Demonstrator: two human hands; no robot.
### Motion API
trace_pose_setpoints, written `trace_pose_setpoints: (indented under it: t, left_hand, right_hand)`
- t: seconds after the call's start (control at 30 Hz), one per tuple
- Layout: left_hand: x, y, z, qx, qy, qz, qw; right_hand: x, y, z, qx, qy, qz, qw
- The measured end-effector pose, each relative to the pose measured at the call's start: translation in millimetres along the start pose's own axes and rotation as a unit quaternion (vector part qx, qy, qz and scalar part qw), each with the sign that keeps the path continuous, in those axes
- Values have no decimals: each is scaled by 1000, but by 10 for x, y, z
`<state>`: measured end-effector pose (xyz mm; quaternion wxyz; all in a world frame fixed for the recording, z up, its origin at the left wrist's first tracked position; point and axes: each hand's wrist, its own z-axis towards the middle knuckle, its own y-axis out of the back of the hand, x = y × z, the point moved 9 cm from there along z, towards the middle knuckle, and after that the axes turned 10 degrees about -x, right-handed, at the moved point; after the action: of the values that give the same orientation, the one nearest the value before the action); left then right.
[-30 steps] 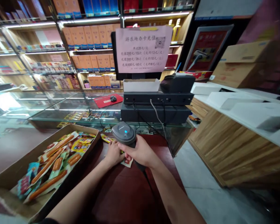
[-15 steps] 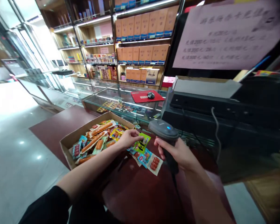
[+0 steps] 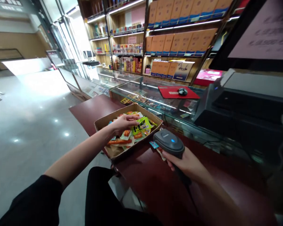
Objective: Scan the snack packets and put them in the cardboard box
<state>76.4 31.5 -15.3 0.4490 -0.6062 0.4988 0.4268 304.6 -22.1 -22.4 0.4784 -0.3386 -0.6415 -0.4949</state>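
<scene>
My left hand [image 3: 124, 122] is over the cardboard box [image 3: 132, 150], with its fingertips closed on the edge of a green snack packet [image 3: 142, 126]. Beneath it, the box holds several packaged sausages [image 3: 119, 142] and other small packets. My right hand [image 3: 182, 164] is wrapped round the handle of a dark grey barcode scanner [image 3: 168, 142], which has a blue light on top. Behind the scanner's head, a few snack packets [image 3: 153, 144] lie on the dark red table, mostly covered from view.
The dark red table [image 3: 141, 175] meets a glass display counter [image 3: 141, 91]. A red mouse pad [image 3: 166, 92] with a computer mouse [image 3: 182, 91] rests on the glass. At the right stands a dark monitor [image 3: 223, 58]. Shelves of orange boxes [image 3: 179, 44] line the back.
My left hand has carried the green packet leftward, from above the loose packets on the table to over the box. My right hand keeps the scanner. The view has turned left.
</scene>
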Motion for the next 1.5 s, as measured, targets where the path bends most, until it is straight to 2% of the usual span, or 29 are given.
trace_pose_setpoints:
  t: [0.1, 0.27, 0.43, 0.63, 0.87, 1.03, 1.17, 1.3, 1.4, 1.5]
  left_hand:
    - [-42, 144, 41, -12, 9, 30, 999]
    - [-126, 126, 65, 7, 21, 59, 998]
    - [-251, 167, 12, 3, 8, 35, 999]
    - [-298, 290, -3, -52, 4, 55, 997]
    - [-307, 213, -26, -32, 3, 36, 999]
    - [-325, 244, -58, -37, -4, 53, 998]
    - [-414, 477, -111, -64, -21, 48, 997]
    - [-526, 856, -311, -81, -11, 14, 997]
    - [-580, 1188, -506, -121, -7, 8, 993]
    - [-549, 1376, -607, -141, -10, 16, 990]
  right_hand:
    - [-5, -269, -81, 25, -15, -2, 1000]
    - [123, -499, -46, 14, 28, 14, 999]
    - [183, -506, 75, -22, 30, 39, 999]
    - [197, -549, 61, 3, 31, 37, 999]
    - [188, -548, 68, 8, 33, 44, 998]
    - [247, -523, 32, 13, 28, 48, 998]
    - [264, -467, 26, 8, 18, 57, 998]
    - [233, -406, 65, -5, 15, 73, 997]
    - [229, -417, 95, 4, 34, 57, 998]
    - [218, -371, 116, -10, 36, 55, 998]
